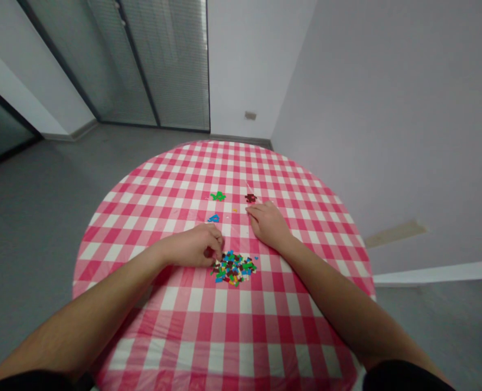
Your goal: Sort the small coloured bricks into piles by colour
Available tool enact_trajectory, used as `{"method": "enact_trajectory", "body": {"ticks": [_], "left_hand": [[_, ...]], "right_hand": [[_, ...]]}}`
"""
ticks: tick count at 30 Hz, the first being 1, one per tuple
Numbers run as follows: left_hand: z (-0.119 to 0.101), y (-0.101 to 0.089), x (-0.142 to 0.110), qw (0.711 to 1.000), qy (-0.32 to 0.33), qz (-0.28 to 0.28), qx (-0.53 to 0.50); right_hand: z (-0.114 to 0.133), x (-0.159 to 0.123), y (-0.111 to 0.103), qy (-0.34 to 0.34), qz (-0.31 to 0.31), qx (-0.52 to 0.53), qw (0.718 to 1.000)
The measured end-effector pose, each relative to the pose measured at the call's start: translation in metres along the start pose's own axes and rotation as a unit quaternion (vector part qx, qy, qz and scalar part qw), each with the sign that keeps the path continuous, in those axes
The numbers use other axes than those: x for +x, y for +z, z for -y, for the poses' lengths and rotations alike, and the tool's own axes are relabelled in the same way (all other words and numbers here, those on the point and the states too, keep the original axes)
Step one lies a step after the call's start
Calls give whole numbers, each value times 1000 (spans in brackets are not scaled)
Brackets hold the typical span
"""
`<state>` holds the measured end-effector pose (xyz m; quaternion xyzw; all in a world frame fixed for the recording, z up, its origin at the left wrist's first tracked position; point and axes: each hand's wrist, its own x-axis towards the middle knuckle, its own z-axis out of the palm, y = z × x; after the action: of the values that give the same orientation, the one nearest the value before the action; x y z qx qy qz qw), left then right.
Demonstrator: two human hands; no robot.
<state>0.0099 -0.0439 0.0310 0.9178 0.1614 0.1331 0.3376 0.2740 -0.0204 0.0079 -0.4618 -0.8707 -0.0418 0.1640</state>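
A mixed pile of small coloured pieces point(235, 269), blue, green, brown, yellow and red, lies on the checked tablecloth. At the pile's upper left edge is my left hand point(198, 245), its fingers curled down in a pinch; whatever is between the fingertips is hidden. My right hand point(270, 224) rests on the cloth farther up and to the right, fingers stretched out. Its fingertips are just below a small group of dark brown pieces point(250, 198). A green group point(218, 196) lies to the left of the brown one, and a few blue pieces point(213, 218) lie above my left hand.
The round table point(241, 328) wears a red and white checked plastic cover. A lone yellow piece point(235, 210) lies between the sorted groups, and a blue piece point(256, 258) sits just right of the pile. A white wall point(387, 136) stands at the right, glass doors point(155, 65) behind.
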Motion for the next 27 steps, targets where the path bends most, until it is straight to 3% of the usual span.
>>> {"method": "enact_trajectory", "body": {"ticks": [8, 13, 15, 20, 27], "left_hand": [[0, 3, 2, 1000, -16, 10, -10], [1, -1, 2, 999, -25, -21, -17], [2, -4, 1, 998, -43, -52, -14], [8, 0, 3, 990, -86, -104, 27], [11, 9, 8, 984, -80, -149, 51]], "right_hand": [[-6, -1, -2, 32, -27, 3, 999], [8, -3, -7, -20, 16, 96, 995], [19, -4, -10, -31, 53, 187, 980], [40, -8, -14, -20, 152, 390, 908], [40, -7, -11, 57, 145, 422, 893]]}}
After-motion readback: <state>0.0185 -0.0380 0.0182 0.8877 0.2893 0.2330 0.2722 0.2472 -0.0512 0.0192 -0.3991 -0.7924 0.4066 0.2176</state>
